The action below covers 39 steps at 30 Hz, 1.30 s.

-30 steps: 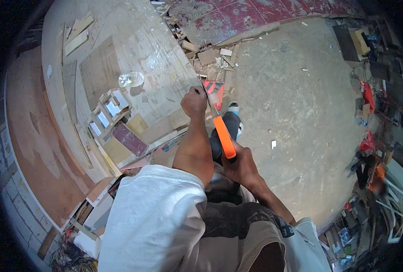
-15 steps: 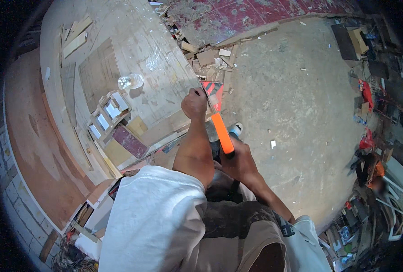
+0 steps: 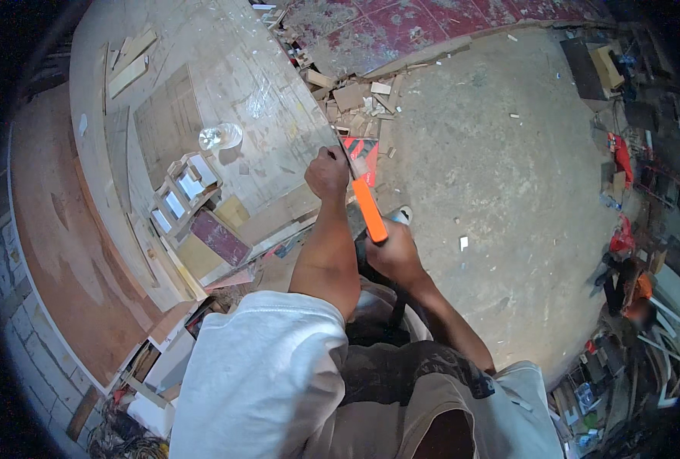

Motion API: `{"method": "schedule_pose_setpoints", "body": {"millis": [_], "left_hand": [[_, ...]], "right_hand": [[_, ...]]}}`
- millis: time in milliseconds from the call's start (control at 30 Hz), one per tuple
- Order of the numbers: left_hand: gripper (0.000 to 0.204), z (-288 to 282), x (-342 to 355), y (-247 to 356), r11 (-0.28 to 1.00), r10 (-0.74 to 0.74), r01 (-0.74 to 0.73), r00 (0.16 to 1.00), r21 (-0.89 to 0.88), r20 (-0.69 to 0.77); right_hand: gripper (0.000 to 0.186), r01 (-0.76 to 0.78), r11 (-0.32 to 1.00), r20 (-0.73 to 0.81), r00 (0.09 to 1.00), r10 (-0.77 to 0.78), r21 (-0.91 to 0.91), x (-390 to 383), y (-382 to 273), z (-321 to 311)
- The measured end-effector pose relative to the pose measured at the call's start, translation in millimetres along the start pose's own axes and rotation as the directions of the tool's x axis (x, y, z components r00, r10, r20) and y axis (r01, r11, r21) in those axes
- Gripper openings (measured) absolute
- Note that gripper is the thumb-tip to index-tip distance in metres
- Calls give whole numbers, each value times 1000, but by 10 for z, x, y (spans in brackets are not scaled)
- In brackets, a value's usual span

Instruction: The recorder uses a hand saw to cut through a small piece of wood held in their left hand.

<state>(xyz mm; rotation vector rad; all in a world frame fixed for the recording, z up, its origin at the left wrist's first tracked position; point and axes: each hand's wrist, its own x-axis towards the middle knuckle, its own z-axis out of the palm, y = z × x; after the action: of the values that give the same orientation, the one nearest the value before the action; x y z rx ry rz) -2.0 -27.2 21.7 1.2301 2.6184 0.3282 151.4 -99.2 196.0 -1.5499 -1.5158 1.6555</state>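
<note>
My right hand [image 3: 395, 254] is closed round the lower end of a hand saw [image 3: 369, 211] with an orange handle. Its thin blade, seen nearly edge-on, reaches away from me past my left hand. My left hand [image 3: 327, 174] is closed like a fist at the right edge of the worktable [image 3: 275, 145], right beside the blade. Whatever its fingers press or hold is hidden under them. Just right of the blade shows a red piece with dark stripes [image 3: 365, 153], partly covered by the saw.
On the table are a clear plastic container [image 3: 221, 138], a wooden frame with pale panels [image 3: 185, 191], a dark red board [image 3: 219, 239] and loose strips [image 3: 129, 76]. Wood offcuts [image 3: 349, 97] lie heaped beyond the table edge. Clutter [image 3: 623, 237] lines the right side.
My right hand and the saw have moved forward and slightly left, away from my body. My left hand stays at the table edge, almost unmoved.
</note>
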Motion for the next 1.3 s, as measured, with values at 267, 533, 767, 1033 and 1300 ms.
{"method": "schedule_pose_setpoints", "body": {"millis": [267, 533, 767, 1033, 1300], "left_hand": [[36, -59, 22, 0, 999, -23, 25, 999, 38, -35], [33, -19, 4, 10, 1000, -28, 28, 999, 6, -46], [33, -47, -3, 57, 1000, -23, 22, 998, -15, -63], [33, -25, 9, 8, 1000, -21, 21, 998, 2, -51], [34, -38, -11, -5, 1000, -7, 7, 997, -1, -72]], "right_hand": [[7, 137, 991, -95, 986, -137, -6, -213, -64, -1], [7, 12, 1000, -67, 998, -11, 9, -290, -190, -5], [6, -73, 997, -56, 996, 74, 12, -8, -19, 75], [6, 60, 996, -71, 995, -65, -68, -88, -29, 44], [7, 121, 992, -54, 991, -119, 27, -282, -7, 31]]}}
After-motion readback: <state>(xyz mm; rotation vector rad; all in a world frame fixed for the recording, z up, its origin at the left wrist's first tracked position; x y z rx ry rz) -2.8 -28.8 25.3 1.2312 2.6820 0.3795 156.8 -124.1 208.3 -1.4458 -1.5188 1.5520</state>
